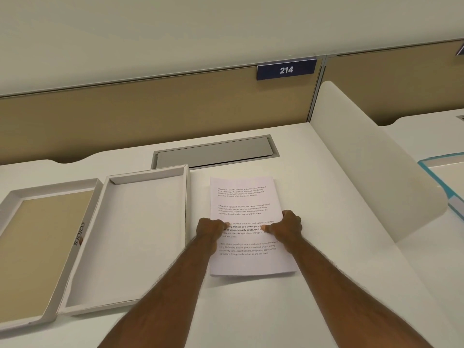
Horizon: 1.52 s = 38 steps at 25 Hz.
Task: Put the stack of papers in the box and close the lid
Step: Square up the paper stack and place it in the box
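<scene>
We are holding the stack of papers (247,222) with both hands, the left hand (209,228) clamping its left edge and the right hand (288,226) clamping its right edge, thumbs lying on the printed top sheet about midway along its length. The stack is sitting on or just above the white desk (326,285); we cannot tell which, though its near edge seems to be casting a thin shadow. Its long axis is running near to far. The open box (130,237) is lying just to the left of the stack, its long axis running nearly the same way, slightly tilted, so we are judging the coming move to be a short sideways carry leftward with little turning. The left hand is nearer the box. The lid (37,247) is resting farther left, inside up, touching the box.
</scene>
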### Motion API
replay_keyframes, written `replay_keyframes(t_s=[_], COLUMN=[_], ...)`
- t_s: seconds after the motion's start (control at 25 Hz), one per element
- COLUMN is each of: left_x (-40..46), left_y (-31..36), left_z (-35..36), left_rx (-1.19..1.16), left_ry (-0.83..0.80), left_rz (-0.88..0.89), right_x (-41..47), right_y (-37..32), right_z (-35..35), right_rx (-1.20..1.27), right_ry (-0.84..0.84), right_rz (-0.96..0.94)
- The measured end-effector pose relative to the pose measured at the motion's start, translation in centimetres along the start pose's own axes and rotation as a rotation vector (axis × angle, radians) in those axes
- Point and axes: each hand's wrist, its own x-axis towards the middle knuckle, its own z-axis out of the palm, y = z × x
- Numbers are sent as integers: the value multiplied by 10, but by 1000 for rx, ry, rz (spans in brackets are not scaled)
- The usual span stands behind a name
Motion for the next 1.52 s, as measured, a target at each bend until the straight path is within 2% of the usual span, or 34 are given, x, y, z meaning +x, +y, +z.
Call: replay_keyframes(t_s=[0.2, 0.36, 0.48, 0.56, 0.68, 0.76, 0.84, 1.08, 1.4, 1.52], left_x=[-13, -20, -29, -35, -40, -43, -45, -61, -67, -66], left_y=[-21, -36, -39, -34, -18, -9, -5, 26, 35, 36], left_z=[0, -10, -21, -27, -33, -34, -33, -35, -39, -37], left_rx=[-129, -257, -341, -394, -426, -394, -330, -270, -246, -233], left_ry=[-34, -159, -255, -295, -294, -272, -252, -95, 19, 25], left_rz=[222, 392, 466, 515, 599, 660, 715, 847, 959, 960], right_x=[2, 4, 2, -5, -17, -30, -41, -69, -84, -81], right_y=[7, 7, -6, -18, -34, -38, -33, -45, -62, -57], right_z=[-6, -21, -35, -46, -54, -50, -42, -41, -52, -46], right_rx=[81, 240, 495, 648, 698, 631, 564, 557, 610, 573], right_ry=[-51, -162, -363, -398, -205, -77, 15, 137, 305, 287], right_rz=[-41, -30, -2, -46, -270, -425, -504, -627, -752, -739])
